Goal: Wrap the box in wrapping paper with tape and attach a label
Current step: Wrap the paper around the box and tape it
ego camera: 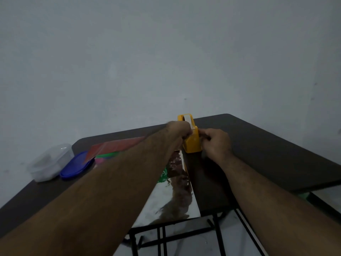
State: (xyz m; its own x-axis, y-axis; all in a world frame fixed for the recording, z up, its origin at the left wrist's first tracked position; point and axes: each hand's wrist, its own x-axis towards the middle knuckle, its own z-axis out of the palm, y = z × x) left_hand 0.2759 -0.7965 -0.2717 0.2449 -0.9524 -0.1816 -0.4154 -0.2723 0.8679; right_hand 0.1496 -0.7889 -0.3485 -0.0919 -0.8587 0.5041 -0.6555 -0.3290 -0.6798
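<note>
Tape first: we have both hands on the yellow tape dispenser at the far side of the dark table. Our left hand has fingers curled at the white tape end near the cutter, looks like a pinch, though the fingertips are hidden behind the knuckles. Our right hand grips the dispenser's side, steadying it. Shiny silver wrapping paper lies flat, running from the dispenser toward us and hanging over the near table edge. The box itself we cannot see; probably under our left forearm, cannot tell. Coloured sheets lie left of the paper, beside a blue lid and a clear plastic tub.

To do this well, we judge: keep the right hand pressing the dispenser down, pull the strip out straight, then tear down across the cutter so the piece comes off clean and doesn't fold onto itself. Keep the strip short enough to handle one-handed.
</note>
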